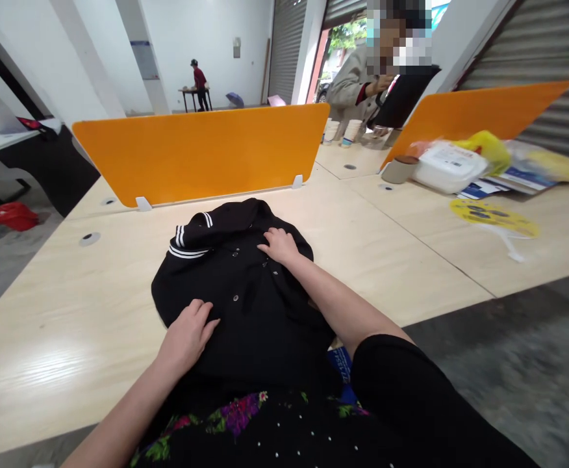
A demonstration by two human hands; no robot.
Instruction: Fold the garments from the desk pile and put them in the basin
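Note:
A black jacket with snap buttons down its front and white double stripes on its ribbed trim lies on the light wooden table. Its sleeves are partly folded over near the top. My left hand rests on the jacket's left side, fingers slightly bent and thumb apart. Farther up, near the right shoulder area, my right hand lies on the cloth with its fingers spread. Neither hand visibly grips the fabric. The jacket's near end runs up against my floral-patterned clothing.
Orange dividers stand along the table's back. To the right are a white plastic container, a yellow hand fan and a grey-brown cup. Paper cups stand near a person across the table holding a dark object.

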